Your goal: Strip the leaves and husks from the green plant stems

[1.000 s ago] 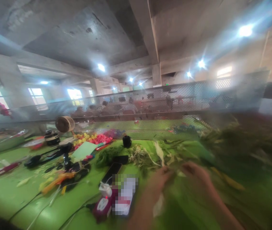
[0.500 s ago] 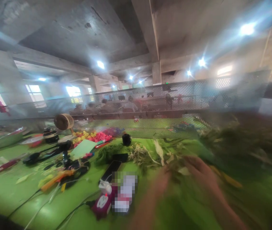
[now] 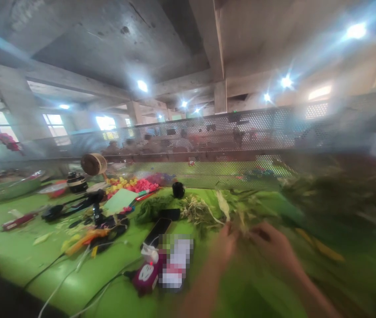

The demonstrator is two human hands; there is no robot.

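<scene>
My left hand and my right hand meet low in the middle of the view over a green table. Both pinch the same small bunch of green and pale stems that stands up between the fingertips. The picture is blurred, so the exact finger hold is unclear. A large heap of green foliage lies to the right of my right hand.
A perforated metal screen runs across the table's back. On the left lie a small fan, pink and yellow flower pieces, a black stand, cables, a dark phone and a maroon device. A black cup stands near loose greenery.
Both hands stay on the bunch of stems; the left hand has closed in on the right again. The view has tilted slightly.
</scene>
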